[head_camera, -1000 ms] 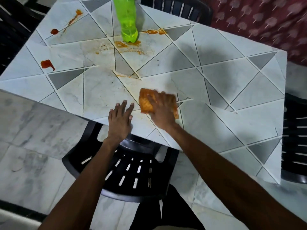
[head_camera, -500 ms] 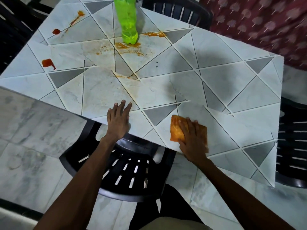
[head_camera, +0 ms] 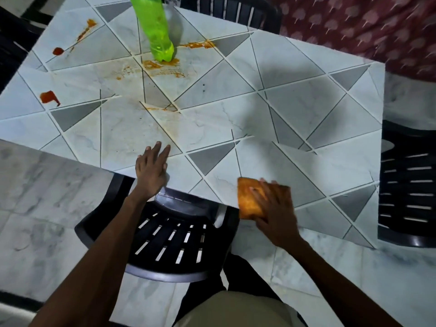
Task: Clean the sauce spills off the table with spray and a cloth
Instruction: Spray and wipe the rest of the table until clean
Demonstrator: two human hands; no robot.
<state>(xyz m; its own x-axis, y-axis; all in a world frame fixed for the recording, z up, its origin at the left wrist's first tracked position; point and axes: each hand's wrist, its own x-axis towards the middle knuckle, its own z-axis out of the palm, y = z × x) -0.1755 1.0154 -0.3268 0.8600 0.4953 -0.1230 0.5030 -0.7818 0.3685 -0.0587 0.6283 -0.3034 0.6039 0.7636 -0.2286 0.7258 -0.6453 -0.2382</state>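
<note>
The bench (head_camera: 306, 109) has a bottle (head_camera: 153, 27) standing among far spills (head_camera: 162, 67). The cloth (head_camera: 247, 199) lies at the near edge under the right hand (head_camera: 276, 208), fingers flat. The left hand (head_camera: 151, 171) rests with its fingers straight. This looks like mid-wipe; next the cloth must reach the far spills.

Both arms are bare along all that shows, from the left hand (head_camera: 151, 171) and right hand (head_camera: 276, 208) back to the view's lower edge, where a pale beige cloth garment (head_camera: 236, 310) adjoins a black cloth garment (head_camera: 207, 296).
</note>
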